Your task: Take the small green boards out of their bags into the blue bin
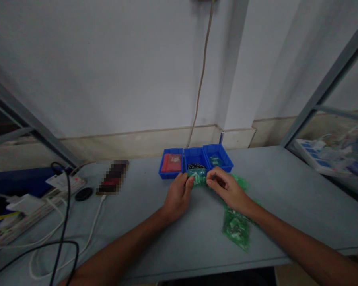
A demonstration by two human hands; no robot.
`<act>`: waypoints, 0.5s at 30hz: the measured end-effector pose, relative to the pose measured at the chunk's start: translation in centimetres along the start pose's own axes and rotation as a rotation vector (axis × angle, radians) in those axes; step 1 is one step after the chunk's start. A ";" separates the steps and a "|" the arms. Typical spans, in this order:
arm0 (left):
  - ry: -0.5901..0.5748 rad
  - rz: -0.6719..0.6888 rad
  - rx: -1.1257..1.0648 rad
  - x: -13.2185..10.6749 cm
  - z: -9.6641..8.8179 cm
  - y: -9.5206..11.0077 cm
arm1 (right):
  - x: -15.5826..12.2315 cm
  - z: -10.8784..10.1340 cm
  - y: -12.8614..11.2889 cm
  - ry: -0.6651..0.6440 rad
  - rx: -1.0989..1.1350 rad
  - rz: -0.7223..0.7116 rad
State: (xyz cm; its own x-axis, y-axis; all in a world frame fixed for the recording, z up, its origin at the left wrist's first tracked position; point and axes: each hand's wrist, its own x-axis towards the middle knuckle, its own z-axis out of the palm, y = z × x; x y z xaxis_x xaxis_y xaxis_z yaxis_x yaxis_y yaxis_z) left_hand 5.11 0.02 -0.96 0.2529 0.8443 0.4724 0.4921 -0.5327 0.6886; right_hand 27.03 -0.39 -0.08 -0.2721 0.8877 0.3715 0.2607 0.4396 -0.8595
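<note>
Head view: left hand (177,195) pinches a green packet (198,178) — right hand (228,190) beside it, grip unclear — seemingly mid-handling, next move wanting steadiness.

Head view, facing forward (and down), over the table (179,250), toward the wall (122,71)

Bare on both sides, out to the edges of view. On the left, a slim, smooth-outlined left forearm (128,241), broadening away from a narrower left wrist (164,215) and leading into a bare left hand (178,195) with a rounded left thumb (189,184). On the right, a long right forearm (298,235) of similar build, tapering evenly to a right wrist (251,208), then a bare right hand (229,191) with a slender right thumb (214,186). Nails and creases too dim and blurred to tell apart.
</note>
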 end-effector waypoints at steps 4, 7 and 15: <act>-0.034 -0.023 -0.036 0.0 0.0 0.1 | -0.3 0.0 0.0 -0.052 -0.030 -0.022; -0.052 0.014 -0.045 0.0 0.1 0.1 | -0.3 0.1 0.0 -0.090 -0.068 -0.056; -0.028 0.087 -0.063 0.0 0.2 -0.1 | -0.1 -0.3 -0.2 -0.013 -0.141 -0.142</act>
State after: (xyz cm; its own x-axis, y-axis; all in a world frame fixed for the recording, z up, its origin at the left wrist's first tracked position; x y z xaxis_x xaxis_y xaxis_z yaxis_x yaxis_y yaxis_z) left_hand 5.18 0.09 -1.16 0.3164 0.7956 0.5167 0.4142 -0.6059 0.6792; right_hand 27.26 -0.54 0.13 -0.3273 0.8140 0.4798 0.3457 0.5757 -0.7410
